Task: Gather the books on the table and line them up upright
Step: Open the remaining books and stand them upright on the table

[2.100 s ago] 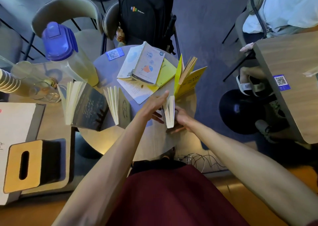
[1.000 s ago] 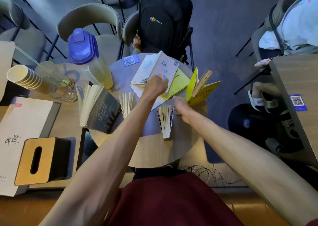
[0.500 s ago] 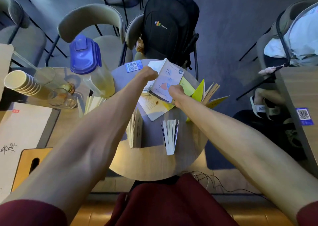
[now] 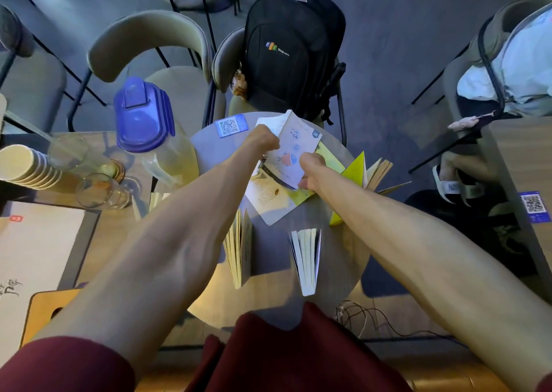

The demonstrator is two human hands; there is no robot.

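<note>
On the small round table [image 4: 268, 302] a thin white book with a fish picture [image 4: 294, 149] is tilted up off a flat stack. My left hand [image 4: 263, 140] grips its left edge and my right hand [image 4: 312, 167] grips its lower right corner. Under it lie a pale open booklet [image 4: 265, 200] and a flat yellow book [image 4: 328, 160]. Two books stand upright with pages fanned: one [image 4: 239, 251] by my left forearm, one [image 4: 306, 257] in the middle. A yellow book [image 4: 367, 170] stands fanned at the right edge. Another standing book is mostly hidden behind my left arm.
A blue-lidded pitcher [image 4: 149, 131], glasses [image 4: 101, 194] and stacked paper cups [image 4: 27, 167] crowd the left table. A black backpack [image 4: 292, 51] sits on the chair beyond. A tissue box [image 4: 44, 311] is at lower left. A seated person [image 4: 513, 63] and another table are at right.
My right hand left the upright middle book and moved to the fish book. My left hand reached the flat stack, and both hands have lifted the fish book's near side.
</note>
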